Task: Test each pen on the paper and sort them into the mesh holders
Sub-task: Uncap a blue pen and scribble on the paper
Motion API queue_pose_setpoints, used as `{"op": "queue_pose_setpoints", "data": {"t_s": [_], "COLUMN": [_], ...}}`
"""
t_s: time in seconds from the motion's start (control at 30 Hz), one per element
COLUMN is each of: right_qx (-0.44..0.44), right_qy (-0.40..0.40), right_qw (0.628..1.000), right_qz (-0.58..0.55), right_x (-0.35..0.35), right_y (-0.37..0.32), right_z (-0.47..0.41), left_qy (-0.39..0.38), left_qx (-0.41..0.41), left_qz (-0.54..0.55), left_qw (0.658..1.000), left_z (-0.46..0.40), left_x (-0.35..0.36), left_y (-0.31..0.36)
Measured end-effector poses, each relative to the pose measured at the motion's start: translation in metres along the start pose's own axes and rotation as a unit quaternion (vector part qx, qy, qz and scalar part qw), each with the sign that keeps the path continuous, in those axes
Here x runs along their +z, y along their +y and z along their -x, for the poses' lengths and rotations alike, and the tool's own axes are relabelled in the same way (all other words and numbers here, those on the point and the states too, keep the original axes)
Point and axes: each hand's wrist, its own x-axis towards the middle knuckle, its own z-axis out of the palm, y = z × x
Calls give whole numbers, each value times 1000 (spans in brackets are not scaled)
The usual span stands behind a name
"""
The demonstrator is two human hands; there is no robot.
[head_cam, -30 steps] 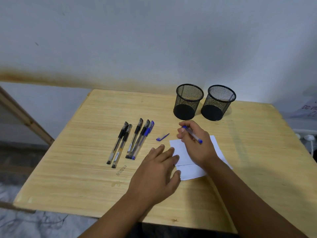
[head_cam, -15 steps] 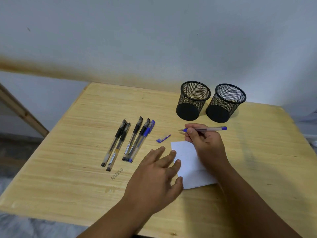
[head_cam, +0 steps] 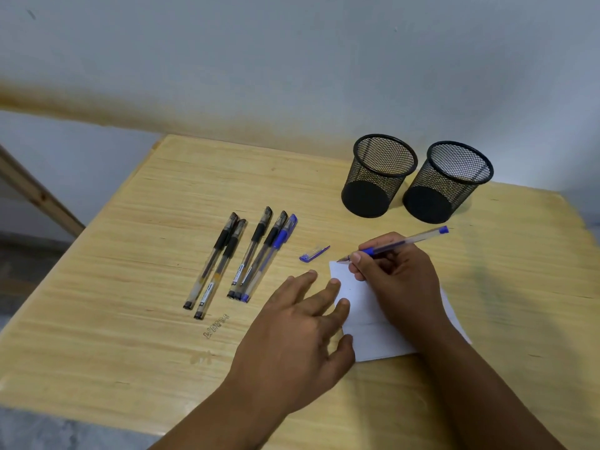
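Five capped pens (head_cam: pixel 240 258) lie in a row on the table (head_cam: pixel 130 287): four black, one blue. Next, one loose blue cap (head_cam: pixel 313 254). The left hand (head_cam: pixel 298 329), fingers spread flat, rests on the sheet of paper (head_cam: pixel 360 306). The right hand (head_cam: pixel 397 277) grips one blue pen (head_cam: pixel 394 244), whose tip has dropped to the paper's corner since half a second ago. Two mesh holders (head_cam: pixel 378 177) stand behind.

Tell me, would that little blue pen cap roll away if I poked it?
Probably not far. The blue cap has a flat clip along its side, which should stop it rolling. It looks small and thin, so it is likely very light and would skid on the smooth wooden table instead.
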Motion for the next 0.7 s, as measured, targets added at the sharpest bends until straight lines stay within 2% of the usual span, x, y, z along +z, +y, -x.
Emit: {"op": "queue_pose_setpoints", "data": {"t_s": [0.43,0.7], "right_qx": [-25,-26], "right_qy": [9,12], "right_qw": [997,998], "right_qz": [79,61], "right_x": [9,9], "right_y": [3,1], "right_z": [-1,0], "left_qy": [-2,-9], "left_qx": [4,3], "left_qz": [22,28], "left_qw": [1000,1000], "left_z": [0,1], "left_x": [-1,-1], "left_y": [-1,-1]}}
